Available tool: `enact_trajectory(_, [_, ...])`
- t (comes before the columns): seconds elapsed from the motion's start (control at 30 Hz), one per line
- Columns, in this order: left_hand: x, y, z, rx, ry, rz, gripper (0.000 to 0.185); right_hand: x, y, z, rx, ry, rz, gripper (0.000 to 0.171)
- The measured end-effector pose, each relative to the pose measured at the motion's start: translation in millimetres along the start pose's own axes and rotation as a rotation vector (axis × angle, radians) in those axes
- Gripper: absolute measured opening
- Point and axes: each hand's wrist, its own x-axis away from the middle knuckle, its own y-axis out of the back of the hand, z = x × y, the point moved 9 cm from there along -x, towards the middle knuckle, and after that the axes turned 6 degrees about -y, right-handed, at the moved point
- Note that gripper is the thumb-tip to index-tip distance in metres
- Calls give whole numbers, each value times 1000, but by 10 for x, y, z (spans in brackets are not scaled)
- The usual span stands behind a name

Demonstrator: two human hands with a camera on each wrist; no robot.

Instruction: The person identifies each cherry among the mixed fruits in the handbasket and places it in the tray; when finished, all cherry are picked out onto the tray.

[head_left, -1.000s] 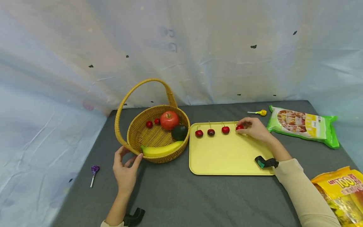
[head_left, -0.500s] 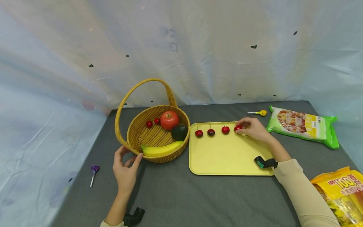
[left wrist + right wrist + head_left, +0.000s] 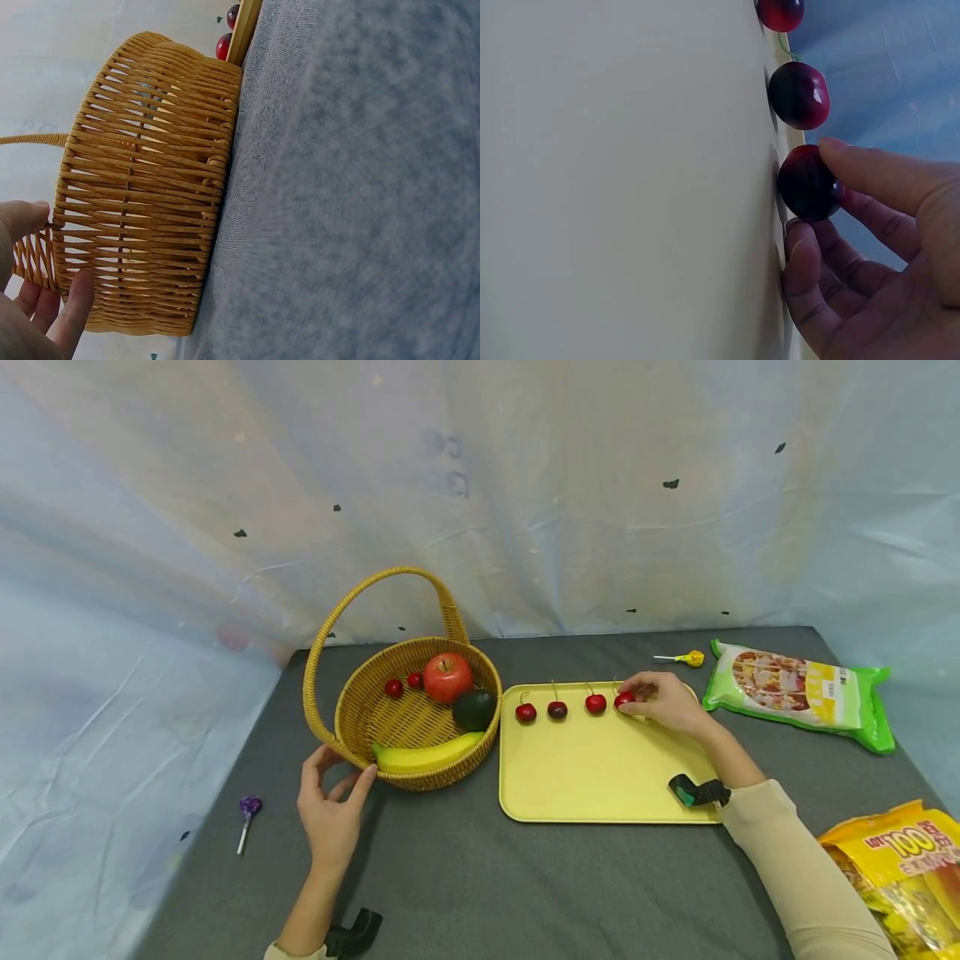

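Note:
My right hand (image 3: 667, 702) pinches a red cherry (image 3: 622, 699) between thumb and fingers, at the far edge of the yellow tray (image 3: 600, 777). In the right wrist view the held cherry (image 3: 808, 184) sits right at the tray's surface. To its left along the same edge lie a red cherry (image 3: 596, 703), a darker cherry (image 3: 557, 710) and another cherry (image 3: 526, 712), stems pointing away. My left hand (image 3: 330, 802) grips the rim of the wicker basket (image 3: 420, 782) near its handle's foot; in the left wrist view its fingers (image 3: 75, 300) lie against the weave.
Inside the basket are an apple (image 3: 447, 677), an avocado (image 3: 474, 710), a banana (image 3: 429, 755) and two cherries (image 3: 393, 688). A purple lollipop (image 3: 248, 818) lies left, a yellow lollipop (image 3: 686, 658) behind the tray. A green food package (image 3: 795, 689) and a yellow bag (image 3: 907, 868) lie right.
My right hand has shifted slightly left along the tray's far edge with the pinched cherry, closer to the neighbouring one. The left hand and basket have stayed in place.

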Motion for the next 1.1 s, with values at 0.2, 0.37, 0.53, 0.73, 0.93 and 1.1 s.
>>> enact_trajectory(0.2, [4,-3,-8,10,-14,-1,55,-10,-26,10,1,8,6,29])
enact_trajectory(0.37, [12,-8,-22,9,-26,-4,55,16,-7,34,22,0,-2,30])
enact_trajectory(0.53, [3,-11,-26,18,-41,-7,55,35,146,135,58,-38,-68,34])
enact_trajectory(0.73, [-4,-4,-40,28,-90,-17,55,-177,195,512,8,17,-154,32])
enact_trajectory(0.93, [7,-3,-39,34,-97,-9,55,-520,-282,1420,-148,209,-42,29])
enact_trajectory(1.1, [8,-9,-7,51,-71,-4,56,-751,-993,2245,-237,365,165,31])
